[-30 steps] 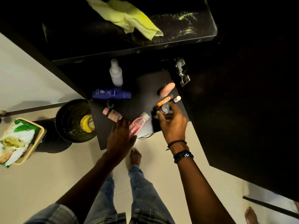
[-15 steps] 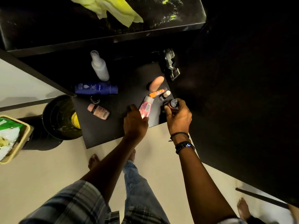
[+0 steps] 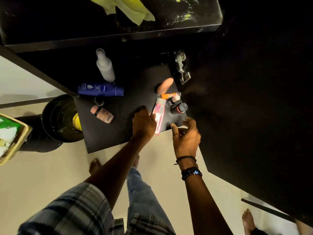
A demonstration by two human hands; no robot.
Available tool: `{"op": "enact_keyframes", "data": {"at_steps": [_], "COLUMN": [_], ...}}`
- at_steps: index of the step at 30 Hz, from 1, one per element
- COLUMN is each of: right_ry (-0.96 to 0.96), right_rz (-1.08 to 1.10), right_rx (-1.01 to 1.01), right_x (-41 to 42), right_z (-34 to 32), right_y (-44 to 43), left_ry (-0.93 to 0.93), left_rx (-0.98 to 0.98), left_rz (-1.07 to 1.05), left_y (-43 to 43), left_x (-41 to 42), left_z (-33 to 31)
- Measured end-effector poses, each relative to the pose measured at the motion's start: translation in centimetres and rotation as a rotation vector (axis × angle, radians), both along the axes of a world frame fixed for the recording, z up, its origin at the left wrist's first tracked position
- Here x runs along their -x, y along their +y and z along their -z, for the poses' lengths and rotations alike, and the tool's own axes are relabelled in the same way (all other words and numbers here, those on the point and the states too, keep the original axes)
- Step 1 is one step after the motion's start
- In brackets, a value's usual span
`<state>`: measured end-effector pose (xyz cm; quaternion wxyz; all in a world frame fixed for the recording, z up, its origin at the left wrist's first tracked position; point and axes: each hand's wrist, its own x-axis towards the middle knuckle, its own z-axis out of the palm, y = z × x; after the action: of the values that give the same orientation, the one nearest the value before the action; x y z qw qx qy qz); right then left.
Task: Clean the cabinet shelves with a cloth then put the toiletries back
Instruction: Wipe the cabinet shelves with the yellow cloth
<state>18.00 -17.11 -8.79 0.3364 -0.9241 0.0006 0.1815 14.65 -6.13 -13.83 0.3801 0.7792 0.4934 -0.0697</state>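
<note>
1 pink tube (image 3: 159, 112), long axis pointing away, near end pinched in left hand (image 3: 144, 124); right hand (image 3: 186, 139) spread, empty, just beside.

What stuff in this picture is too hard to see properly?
All in the head view:
- yellow cloth: cut off by the top edge.
- pink tube: the left hand gripping it covers part.
- yellow thing in the bin: mostly hidden by the black shelf; cannot tell what it is.
- small dark item beside the blue bottle: too dark to name.
- packet: cut off by the left edge.
</note>
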Motion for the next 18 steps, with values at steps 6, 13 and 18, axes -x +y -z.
{"op": "enact_keyframes", "data": {"at_steps": [6,13,18], "right_ry": [0.05,-0.063,-0.162], "right_rz": [-0.195,-0.571,-0.767], "right_rx": [-0.124,-0.113,-0.004], "right_x": [3.4,2.7,1.4], "right_z": [2.0,2.3,3.6], "right_y": [2.8,11.8,15.3], "left_ry": [-0.252,-0.327,-0.284], "left_rx": [-0.075,-0.145,-0.225], "left_rz": [-0.151,-0.333,-0.313], "left_y": [3.3,7.4,9.6], "left_x": [5.8,11.6,12.0], "left_z": [-3.8,-3.5,-2.0]}}
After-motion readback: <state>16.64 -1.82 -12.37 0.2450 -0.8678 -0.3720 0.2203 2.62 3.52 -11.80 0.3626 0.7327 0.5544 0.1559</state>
